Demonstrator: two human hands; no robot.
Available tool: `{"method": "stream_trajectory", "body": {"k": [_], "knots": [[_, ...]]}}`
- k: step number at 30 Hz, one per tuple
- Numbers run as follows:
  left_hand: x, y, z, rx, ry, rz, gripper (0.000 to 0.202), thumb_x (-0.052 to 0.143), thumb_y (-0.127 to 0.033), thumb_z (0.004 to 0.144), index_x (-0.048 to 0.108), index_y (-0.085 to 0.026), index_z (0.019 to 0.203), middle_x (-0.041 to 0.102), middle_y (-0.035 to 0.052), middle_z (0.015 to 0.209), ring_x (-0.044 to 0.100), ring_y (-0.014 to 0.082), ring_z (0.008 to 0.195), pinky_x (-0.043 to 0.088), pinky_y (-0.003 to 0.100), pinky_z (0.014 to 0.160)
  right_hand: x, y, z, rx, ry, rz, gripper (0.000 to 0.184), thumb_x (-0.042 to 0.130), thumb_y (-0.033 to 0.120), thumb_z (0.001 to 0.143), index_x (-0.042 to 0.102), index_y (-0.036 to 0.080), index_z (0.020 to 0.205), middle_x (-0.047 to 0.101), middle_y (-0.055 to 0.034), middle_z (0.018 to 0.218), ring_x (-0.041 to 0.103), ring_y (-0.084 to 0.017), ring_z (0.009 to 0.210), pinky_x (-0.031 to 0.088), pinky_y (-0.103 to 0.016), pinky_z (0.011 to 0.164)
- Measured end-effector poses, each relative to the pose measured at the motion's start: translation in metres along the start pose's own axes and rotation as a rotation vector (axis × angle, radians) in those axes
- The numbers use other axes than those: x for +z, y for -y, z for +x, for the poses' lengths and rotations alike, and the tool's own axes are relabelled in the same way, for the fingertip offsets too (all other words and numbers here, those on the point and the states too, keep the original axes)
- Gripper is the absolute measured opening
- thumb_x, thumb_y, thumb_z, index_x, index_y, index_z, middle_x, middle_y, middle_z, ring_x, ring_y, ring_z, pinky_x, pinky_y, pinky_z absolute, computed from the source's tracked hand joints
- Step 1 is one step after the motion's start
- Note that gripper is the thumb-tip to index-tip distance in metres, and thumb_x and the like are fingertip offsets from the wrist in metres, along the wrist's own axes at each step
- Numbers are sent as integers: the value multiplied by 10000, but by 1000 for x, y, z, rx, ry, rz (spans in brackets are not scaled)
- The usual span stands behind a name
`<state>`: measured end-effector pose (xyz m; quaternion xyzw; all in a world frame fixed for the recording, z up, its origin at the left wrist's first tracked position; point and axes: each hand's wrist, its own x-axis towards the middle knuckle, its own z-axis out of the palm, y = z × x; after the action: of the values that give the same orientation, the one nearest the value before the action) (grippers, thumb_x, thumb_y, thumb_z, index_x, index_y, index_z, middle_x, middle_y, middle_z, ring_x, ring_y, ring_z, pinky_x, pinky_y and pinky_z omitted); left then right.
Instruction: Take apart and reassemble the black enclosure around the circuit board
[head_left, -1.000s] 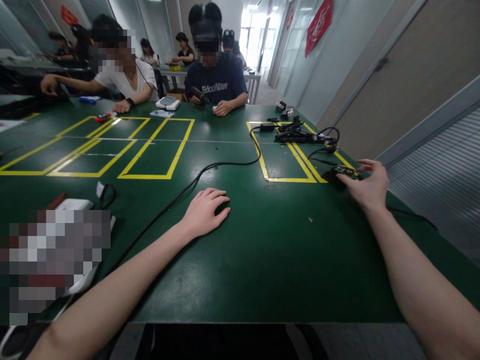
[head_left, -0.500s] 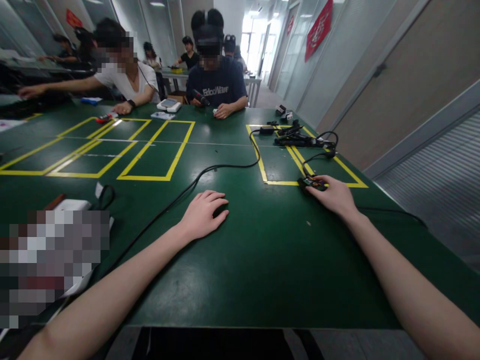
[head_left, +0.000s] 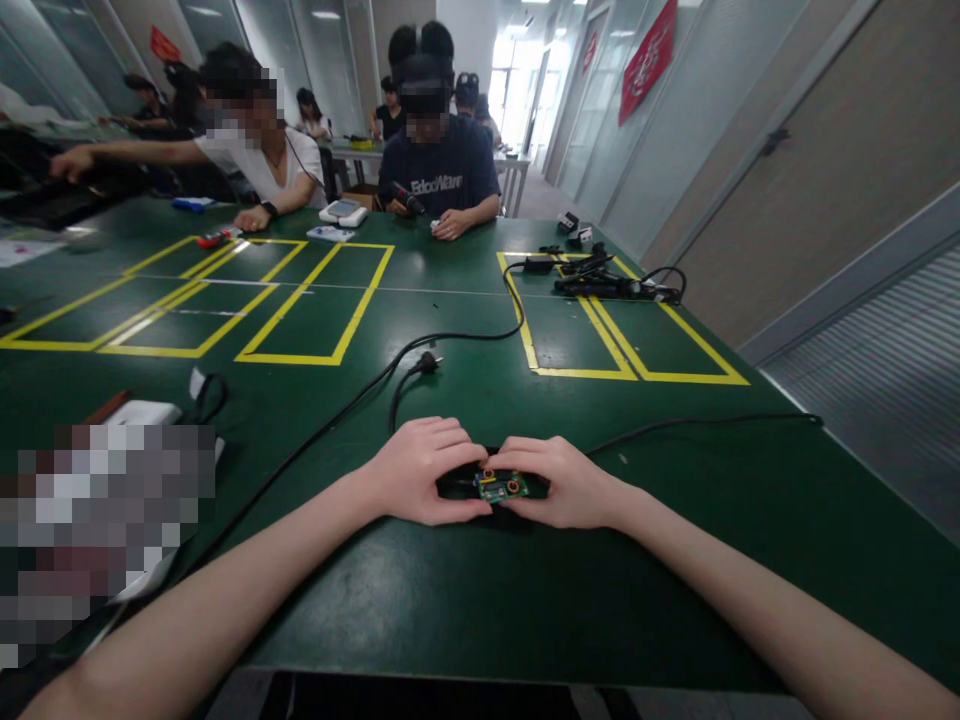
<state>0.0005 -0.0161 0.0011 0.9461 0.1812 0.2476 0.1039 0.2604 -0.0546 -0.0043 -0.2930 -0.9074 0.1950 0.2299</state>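
My left hand (head_left: 420, 468) and my right hand (head_left: 564, 482) meet near the front middle of the green table (head_left: 480, 590). Between them lies a small black unit with an exposed green circuit board (head_left: 501, 487). Both hands curl round its ends, fingers closed on it. A black cable (head_left: 697, 422) runs from the unit off to the right edge. A second black cable with a plug (head_left: 424, 364) lies just beyond my left hand.
Yellow tape rectangles (head_left: 315, 300) mark the table's far half. A pile of black adapters and cables (head_left: 607, 280) sits at the back right. A white device (head_left: 142, 412) lies at the left. Two people (head_left: 439, 175) sit opposite, others behind them.
My right hand pulled the black unit from the right tape box to the front middle. My left hand slid back off its spot and now grips the unit too, uncovering the plug.
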Motion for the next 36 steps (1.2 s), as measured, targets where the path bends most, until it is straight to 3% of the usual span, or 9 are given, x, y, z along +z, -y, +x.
{"method": "stream_trajectory", "body": {"k": [4,6,10,17,21,26,29,33,36], "knots": [[5,1,2,-128,38,23,405,611,-488,991,685,-206,1272,765,101,1131,700,253,1039,580,389,906,2,-11,1,108,-121,-74,309,707,242,917,709,232,1225,745,-70,1050,736,-203,877,586,-296,746],[6,5,3,-168,27,23,333,598,-415,1008,694,-219,1259,749,95,1232,699,249,1094,572,408,961,4,-14,2,153,-175,-96,320,716,243,913,710,242,1233,745,-69,1059,743,-214,893,596,-313,769],[7,12,3,-205,7,52,261,607,-359,1013,730,-210,1189,745,89,1253,703,255,1117,568,426,996,7,-17,4,210,-230,-109,368,736,253,901,701,241,1267,742,-73,1085,747,-235,931,608,-338,790],[4,18,-2,-249,-16,37,271,642,-408,1000,754,-211,1148,687,108,1319,692,257,1152,571,399,1010,4,-19,5,203,-222,-76,318,770,278,892,728,237,1204,737,-75,1101,743,-226,939,613,-346,822],[-1,19,-3,-305,54,11,301,622,-439,1004,751,-226,1174,693,76,1193,724,185,884,577,310,816,1,-20,3,178,-237,-38,294,738,305,925,725,223,1208,733,-86,1093,728,-221,910,605,-343,791],[-8,16,0,-365,134,11,312,603,-459,1002,744,-225,1153,708,-6,778,666,154,646,463,257,642,0,-22,1,185,-290,29,263,674,321,961,737,216,1194,726,-100,1123,570,-115,575,520,-277,537],[-11,15,1,-394,161,23,316,599,-485,995,746,-235,1121,660,-39,634,633,151,562,419,253,605,-1,-20,0,162,-328,70,229,700,341,949,760,221,1134,753,-102,1068,613,-142,621,516,-272,524],[-10,14,0,-405,153,23,365,602,-523,980,745,-229,1143,686,-25,644,667,170,592,436,257,620,-4,-14,1,181,-332,99,217,722,356,937,772,204,1083,777,-87,967,632,-144,613,492,-254,502],[-6,12,-1,-407,136,1,445,644,-567,946,738,-222,1211,761,13,785,713,194,692,481,270,669,-6,-11,1,215,-317,108,208,729,354,925,776,190,1043,773,-64,896,579,-115,539,459,-240,477]]}}
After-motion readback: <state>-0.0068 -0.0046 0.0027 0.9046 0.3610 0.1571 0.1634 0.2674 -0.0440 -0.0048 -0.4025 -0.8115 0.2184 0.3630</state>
